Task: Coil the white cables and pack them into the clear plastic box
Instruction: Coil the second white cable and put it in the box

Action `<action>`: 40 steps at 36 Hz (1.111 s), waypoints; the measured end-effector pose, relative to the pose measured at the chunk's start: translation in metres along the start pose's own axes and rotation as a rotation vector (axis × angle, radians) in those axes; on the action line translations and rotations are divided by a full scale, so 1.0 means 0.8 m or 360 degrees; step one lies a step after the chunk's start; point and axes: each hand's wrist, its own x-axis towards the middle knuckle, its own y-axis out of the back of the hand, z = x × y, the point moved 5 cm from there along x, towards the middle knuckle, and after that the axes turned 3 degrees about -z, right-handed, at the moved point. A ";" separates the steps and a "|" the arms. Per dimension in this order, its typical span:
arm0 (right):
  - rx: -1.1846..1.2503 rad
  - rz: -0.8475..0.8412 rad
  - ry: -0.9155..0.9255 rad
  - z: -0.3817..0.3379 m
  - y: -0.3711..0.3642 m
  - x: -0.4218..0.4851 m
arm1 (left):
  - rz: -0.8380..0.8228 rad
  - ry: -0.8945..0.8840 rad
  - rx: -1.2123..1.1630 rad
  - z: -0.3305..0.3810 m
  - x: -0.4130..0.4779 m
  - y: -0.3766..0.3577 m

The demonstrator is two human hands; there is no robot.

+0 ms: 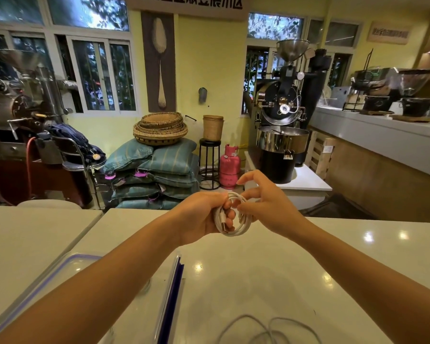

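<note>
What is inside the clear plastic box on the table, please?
No cable shows in the uncovered part of the clear plastic box, only its pale bottom. The left forearm crosses over the box and hides the rest of the inside.

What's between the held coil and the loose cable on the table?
Only bare glossy tabletop between the coil and loose cable, in the head view.

White cable (233,219), purple-rimmed box (47,274), pink cylinder (230,167)

Yellow walls (209,70), barred windows (102,75), stacked sacks (157,175), baskets (160,129), pink gas cylinder (230,167), black roaster (283,112), glossy white table (258,269).
</note>
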 end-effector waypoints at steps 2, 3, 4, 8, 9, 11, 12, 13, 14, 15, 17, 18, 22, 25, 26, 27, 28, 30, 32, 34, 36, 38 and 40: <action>-0.0074 -0.0029 -0.0019 -0.001 0.000 0.000 | -0.0026 0.0016 0.0009 -0.001 0.000 -0.001; -0.0092 -0.0053 -0.0025 -0.001 -0.001 0.001 | -0.0037 0.0022 0.0013 -0.002 0.000 -0.001; -0.0072 -0.0088 -0.0042 -0.001 -0.001 0.001 | -0.0047 0.0026 0.0018 -0.002 0.000 -0.001; 0.0253 -0.0287 -0.0256 0.009 -0.006 0.000 | -0.0064 0.0042 0.0053 -0.003 0.000 0.001; 0.0291 -0.0324 -0.0298 0.012 -0.007 0.000 | -0.0066 0.0049 0.0058 -0.004 0.000 0.001; 0.0301 -0.0369 -0.0351 0.015 -0.007 0.001 | -0.0062 0.0068 0.0055 -0.006 0.001 0.001; 0.0271 -0.0373 -0.0357 0.014 -0.007 0.001 | -0.0058 0.0074 0.0046 -0.007 0.001 0.001; 0.0204 -0.0359 -0.0343 0.013 -0.007 0.002 | -0.0058 0.0075 0.0035 -0.007 0.002 0.001; 0.0101 -0.0327 -0.0302 0.010 -0.007 0.002 | -0.0061 0.0072 0.0023 -0.007 0.002 0.000; -0.0029 -0.0273 -0.0234 0.007 -0.007 0.004 | -0.0067 0.0065 0.0011 -0.007 0.003 0.000; -0.0275 -0.0136 -0.0085 0.001 -0.007 0.006 | -0.0075 0.0050 -0.0009 -0.005 0.003 -0.001; -0.0338 -0.0081 -0.0040 0.000 -0.007 0.006 | -0.0073 0.0045 -0.0019 -0.004 0.003 -0.001; -0.0289 -0.0022 -0.0031 -0.002 -0.009 0.007 | -0.0046 0.0028 -0.0046 -0.002 0.001 0.006; -0.0249 -0.0062 -0.0041 -0.003 -0.012 0.007 | -0.0015 0.0025 -0.0052 -0.002 -0.002 0.013; -0.0237 -0.0078 -0.0046 -0.003 -0.014 0.008 | -0.0006 0.0027 -0.0052 -0.002 -0.003 0.015; -0.0229 -0.0087 -0.0052 -0.003 -0.015 0.008 | 0.0002 0.0029 -0.0051 -0.002 -0.003 0.017; -0.0228 -0.0087 -0.0057 -0.003 -0.017 0.008 | 0.0009 0.0030 -0.0050 -0.002 -0.004 0.019; -0.0241 -0.0081 -0.0059 -0.003 -0.019 0.010 | 0.0027 0.0026 -0.0049 -0.003 -0.007 0.024; -0.0257 -0.0075 -0.0067 -0.002 -0.023 0.012 | 0.0056 0.0009 -0.0040 -0.004 -0.009 0.030; -0.0263 -0.0074 -0.0083 -0.001 -0.027 0.014 | 0.0089 -0.0001 -0.0007 -0.004 -0.012 0.037; -0.0251 -0.0077 -0.0102 0.001 -0.033 0.017 | 0.0119 0.0005 0.0029 -0.005 -0.016 0.045; -0.0228 -0.0096 -0.0110 0.000 -0.040 0.020 | 0.0146 0.0018 0.0066 -0.005 -0.021 0.053; -0.0221 -0.0112 -0.0101 -0.001 -0.047 0.023 | 0.0182 0.0031 0.0127 -0.004 -0.026 0.061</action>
